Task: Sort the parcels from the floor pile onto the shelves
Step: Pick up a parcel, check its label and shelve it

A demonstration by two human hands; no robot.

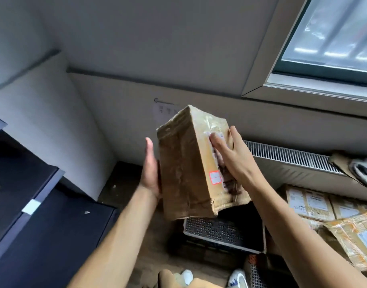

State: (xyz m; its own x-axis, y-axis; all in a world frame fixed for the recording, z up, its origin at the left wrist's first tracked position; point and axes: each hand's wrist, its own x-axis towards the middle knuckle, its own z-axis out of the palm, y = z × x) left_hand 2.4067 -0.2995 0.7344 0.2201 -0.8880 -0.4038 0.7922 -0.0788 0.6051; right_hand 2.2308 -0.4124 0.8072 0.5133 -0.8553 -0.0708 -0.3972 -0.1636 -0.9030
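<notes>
2 flat grips press the parcel (184, 163): left hand (151, 169) on side, right hand (234, 159) across front.

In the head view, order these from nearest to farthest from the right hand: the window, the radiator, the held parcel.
1. Held parcel, under the right hand, touching it.
2. Radiator, to its right, along the wall.
3. Window, high at the upper right.

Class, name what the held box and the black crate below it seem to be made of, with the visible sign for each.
Box: brown cardboard, wrapped in glossy clear tape; wrinkled sheen, frayed fibrous lower corner.
Crate: probably hard black plastic, matt; regular grid of moulded holes.
</notes>
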